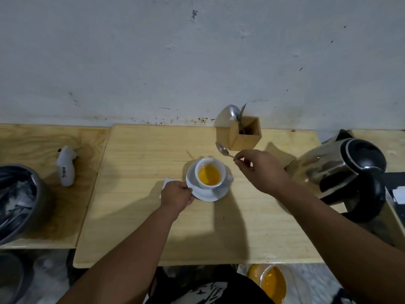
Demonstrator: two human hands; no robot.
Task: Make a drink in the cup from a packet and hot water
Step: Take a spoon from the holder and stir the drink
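a white cup (210, 174) of orange drink stands on a white saucer (207, 194) near the middle of a pale wooden bench (252, 227), seen from a head-worn camera. the person's left hand (177, 196) is closed on the saucer's left rim, with a piece of white paper (166, 184) — possibly the packet, too hidden to tell — showing just behind the knuckles. the right hand (259, 170) is raised to the right of the cup, thumb and fingers pinched on the handle of a small metal spoon (222, 149); the spoon's bowl points up and left, above and behind the cup, clear of the drink. just behind the spoon a square wooden holder (246, 134) sits against the wall, with another spoon standing in it. a steel kettle (341, 170) with a black lid and handle stands at the bench's right end. on a lower bench to the left lie a white handheld object (65, 166) and a dark bin (19, 200) — lined with plastic.
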